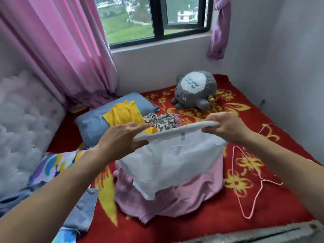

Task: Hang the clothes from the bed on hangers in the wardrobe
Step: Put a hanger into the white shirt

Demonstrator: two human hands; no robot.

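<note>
White garment point(171, 158) held above the bed point(280, 199); left hand point(121, 139) and right hand point(226, 126) each pinch its top edge. Hanger point(261, 180) lies unused alongside. Yellow top point(122, 114), patterned piece point(163, 121) and pink garment point(166, 202) unhung.

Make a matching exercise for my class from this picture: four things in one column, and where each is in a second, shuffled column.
Things
1. white garment
2. yellow garment
3. pink hanger
4. grey plush toy

Places
A. lying on the red blanket, to the right
B. held up between the left hand and the right hand
C. nearest the window
D. draped over the blue pillow

Pairs: 1-B, 2-D, 3-A, 4-C
</note>
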